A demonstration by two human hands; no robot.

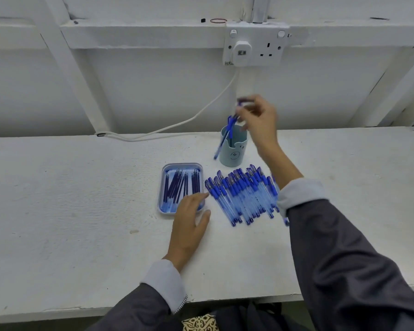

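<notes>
A pale blue cup (234, 151) stands upright on the white table and holds blue pens. Above it my right hand (258, 120) pinches the top of a blue pen (227, 130) whose lower end hangs over the cup's left rim. In front of the cup lies a row of several blue capped pens (242, 194). Left of them a small blue tray (164, 187) holds several dark blue refills. My left hand (189, 218) lies flat with straight fingers, its fingertips resting on the tray's near right corner.
The white table (81, 199) runs across the view, its front edge near my sleeves. A white wall stands behind it with a double socket (255, 45) and a plugged-in charger. Its white cable (177, 123) droops down to the table's back edge.
</notes>
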